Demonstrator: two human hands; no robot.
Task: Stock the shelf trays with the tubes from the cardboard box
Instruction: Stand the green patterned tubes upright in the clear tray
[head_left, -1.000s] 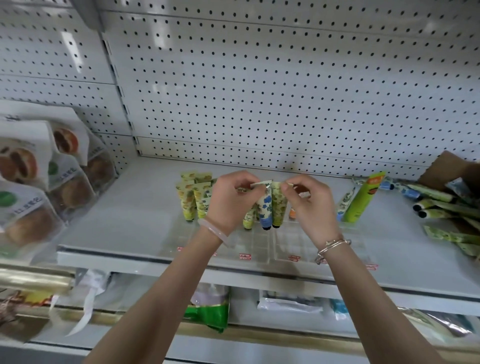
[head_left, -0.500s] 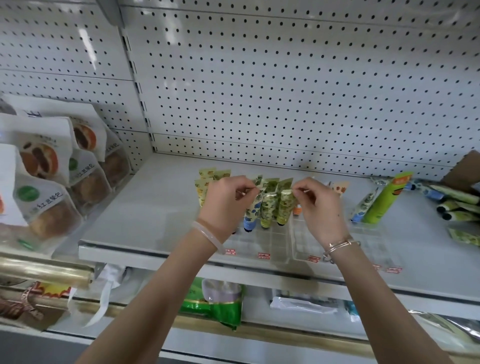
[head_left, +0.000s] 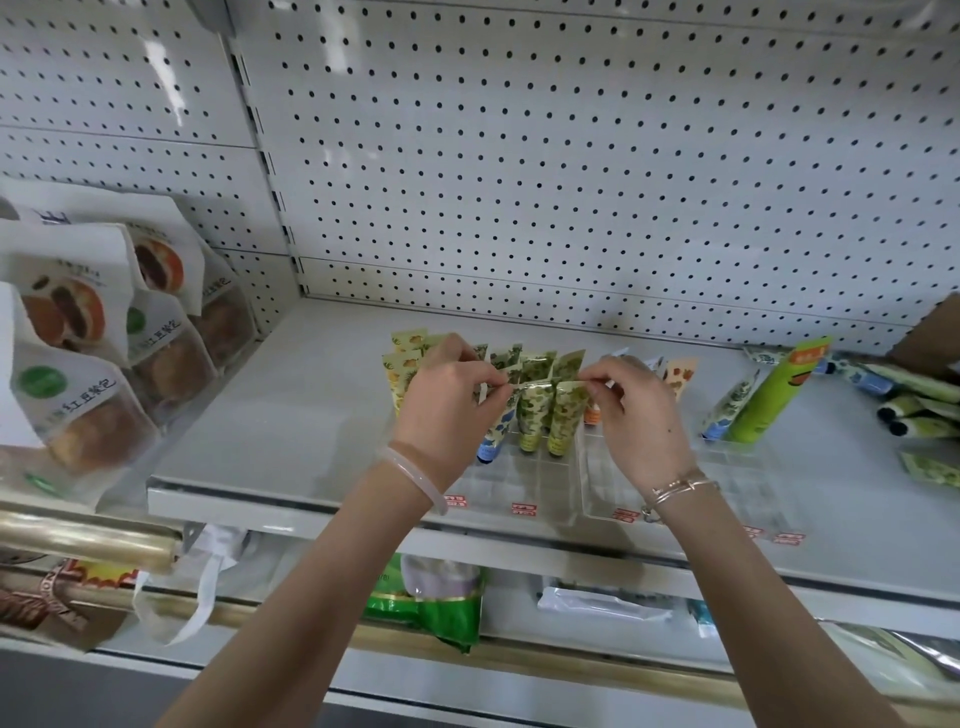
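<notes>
Small tubes (head_left: 535, 415) stand cap-down in the clear trays (head_left: 524, 483) near the front edge of the shelf (head_left: 311, 415) — flat crimped ends up, printed in leafy green, blue or orange-yellow patterns. The front row, about mid-shelf, has a blue-patterned tube (head_left: 492, 434) and two green ones side by side, with more rows behind them toward the back edge.

The left hand (head_left: 447, 405), fingers curled, pinches the crimped top of the blue-patterned tube between thumb and forefinger. The right hand (head_left: 641, 415) pinches the top corner of the rightmost green tube (head_left: 565, 415) the same way.

In the right-hand tray a tall green tube (head_left: 774, 395) leans back beside a smaller blue one. Loose tubes (head_left: 914, 410) lie heaped at the shelf's right end, just below the cardboard box (head_left: 930, 332) — only its corner shows. Bagged buns (head_left: 78, 374) sit past the shelf's left edge, and white pegboard (head_left: 571, 156) rises behind.
</notes>
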